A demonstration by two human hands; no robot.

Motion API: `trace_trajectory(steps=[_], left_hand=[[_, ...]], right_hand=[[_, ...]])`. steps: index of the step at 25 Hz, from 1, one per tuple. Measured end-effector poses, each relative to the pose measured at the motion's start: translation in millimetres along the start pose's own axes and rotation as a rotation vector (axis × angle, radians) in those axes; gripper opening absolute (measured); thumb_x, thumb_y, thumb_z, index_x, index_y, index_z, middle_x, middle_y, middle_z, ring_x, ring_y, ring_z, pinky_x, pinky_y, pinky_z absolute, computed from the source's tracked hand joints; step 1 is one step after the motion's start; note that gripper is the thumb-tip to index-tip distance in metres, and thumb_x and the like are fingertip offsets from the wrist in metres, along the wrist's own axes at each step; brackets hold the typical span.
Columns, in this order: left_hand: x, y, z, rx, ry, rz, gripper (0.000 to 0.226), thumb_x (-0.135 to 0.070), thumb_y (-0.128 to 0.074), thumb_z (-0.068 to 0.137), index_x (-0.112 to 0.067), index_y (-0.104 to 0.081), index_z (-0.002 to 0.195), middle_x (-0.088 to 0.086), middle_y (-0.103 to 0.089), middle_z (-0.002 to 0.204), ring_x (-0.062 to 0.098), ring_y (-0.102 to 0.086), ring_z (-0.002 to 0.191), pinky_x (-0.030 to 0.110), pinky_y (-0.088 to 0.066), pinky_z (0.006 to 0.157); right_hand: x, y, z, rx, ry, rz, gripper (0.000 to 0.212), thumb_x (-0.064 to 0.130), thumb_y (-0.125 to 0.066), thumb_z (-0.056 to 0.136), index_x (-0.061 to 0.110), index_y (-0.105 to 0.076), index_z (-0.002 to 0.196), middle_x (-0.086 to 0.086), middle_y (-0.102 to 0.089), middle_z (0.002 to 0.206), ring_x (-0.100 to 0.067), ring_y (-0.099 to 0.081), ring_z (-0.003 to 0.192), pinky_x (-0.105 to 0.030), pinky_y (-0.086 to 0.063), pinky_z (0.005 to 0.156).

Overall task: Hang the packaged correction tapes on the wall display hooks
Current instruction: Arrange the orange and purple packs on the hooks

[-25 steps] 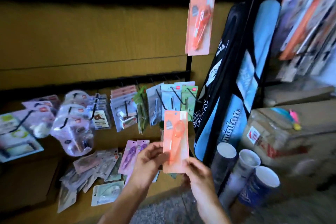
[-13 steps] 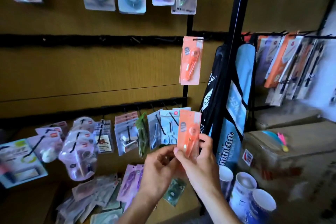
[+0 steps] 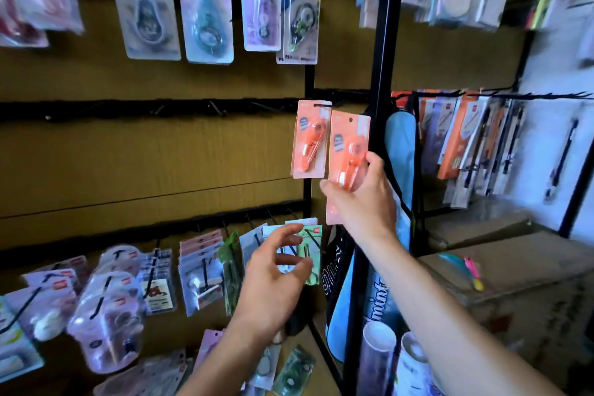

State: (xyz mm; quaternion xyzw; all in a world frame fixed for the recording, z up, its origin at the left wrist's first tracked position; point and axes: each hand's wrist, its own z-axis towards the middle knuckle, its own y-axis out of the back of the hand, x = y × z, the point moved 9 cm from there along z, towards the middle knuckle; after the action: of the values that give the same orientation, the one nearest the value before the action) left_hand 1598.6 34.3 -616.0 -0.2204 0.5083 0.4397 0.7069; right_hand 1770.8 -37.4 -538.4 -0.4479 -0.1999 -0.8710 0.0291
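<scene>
The orange correction tape pack [image 3: 347, 157] has been lifted up beside the hung orange pack [image 3: 310, 140], now pinched only by the right hand [image 3: 361, 199]; the left hand [image 3: 273, 280] has been dropped away, fingers loosely spread.

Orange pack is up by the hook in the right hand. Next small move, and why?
Probably shift the held pack left and up so its hole meets the hook. The right hand grips it beside and slightly below the hung pack, hole not yet on the hook. The left hand holds nothing.

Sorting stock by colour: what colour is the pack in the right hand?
Orange: the correction tape pack in the right hand, head view.
</scene>
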Motion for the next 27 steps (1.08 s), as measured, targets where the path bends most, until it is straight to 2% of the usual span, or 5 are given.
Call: trace_trajectory(steps=[3, 12, 19, 22, 27], left_hand=[[8, 13, 6, -0.042, 0.053, 0.017, 0.042, 0.001, -0.063, 0.089, -0.038, -0.063, 0.104, -0.004, -0.066, 0.107, 0.006, -0.064, 0.079, 0.017, -0.053, 0.067], [35, 10, 2, 0.001, 0.164, 0.069, 0.031, -0.005, -0.061, 0.093, -0.034, -0.065, 0.105, -0.011, -0.064, 0.111, 0.011, -0.064, 0.092, 0.025, -0.055, 0.078], [56, 5, -7, 0.019, 0.232, 0.029, 0.025, -0.005, -0.062, 0.093, -0.026, -0.068, 0.104, 0.004, -0.069, 0.093, 0.02, -0.055, 0.074, 0.026, -0.044, 0.064], [61, 4, -7, 0.018, 0.241, 0.006, 0.024, -0.004, -0.061, 0.093, -0.023, -0.069, 0.103, 0.011, -0.069, 0.095, 0.02, -0.054, 0.074, 0.029, -0.042, 0.065], [63, 5, -5, 0.027, 0.247, -0.01, 0.021, -0.005, -0.062, 0.094, -0.024, -0.07, 0.1, 0.009, -0.07, 0.094, 0.021, -0.056, 0.075, 0.03, -0.043, 0.067]], right_hand=[[11, 7, 35, 0.008, 0.024, -0.108, 0.079, 0.046, -0.074, 0.073, 0.028, -0.036, 0.14, 0.002, -0.054, 0.133, -0.026, -0.055, 0.117, -0.036, -0.046, 0.087], [18, -2, 58, 0.056, 0.091, -0.301, 0.072, 0.051, -0.071, 0.072, 0.031, -0.041, 0.134, 0.0, -0.059, 0.116, -0.026, -0.059, 0.101, -0.031, -0.038, 0.068], [7, -1, 54, 0.027, 0.093, -0.274, 0.074, 0.053, -0.071, 0.071, 0.035, -0.04, 0.135, 0.001, -0.059, 0.114, -0.025, -0.059, 0.099, -0.031, -0.043, 0.067], [11, -1, 58, 0.024, 0.118, -0.292, 0.075, 0.054, -0.07, 0.071, 0.038, -0.039, 0.137, 0.002, -0.058, 0.112, -0.024, -0.059, 0.098, -0.031, -0.042, 0.069], [8, -12, 68, 0.069, 0.11, -0.399, 0.075, 0.055, -0.071, 0.072, 0.03, -0.042, 0.137, -0.003, -0.058, 0.116, -0.029, -0.059, 0.105, -0.032, -0.04, 0.07]])
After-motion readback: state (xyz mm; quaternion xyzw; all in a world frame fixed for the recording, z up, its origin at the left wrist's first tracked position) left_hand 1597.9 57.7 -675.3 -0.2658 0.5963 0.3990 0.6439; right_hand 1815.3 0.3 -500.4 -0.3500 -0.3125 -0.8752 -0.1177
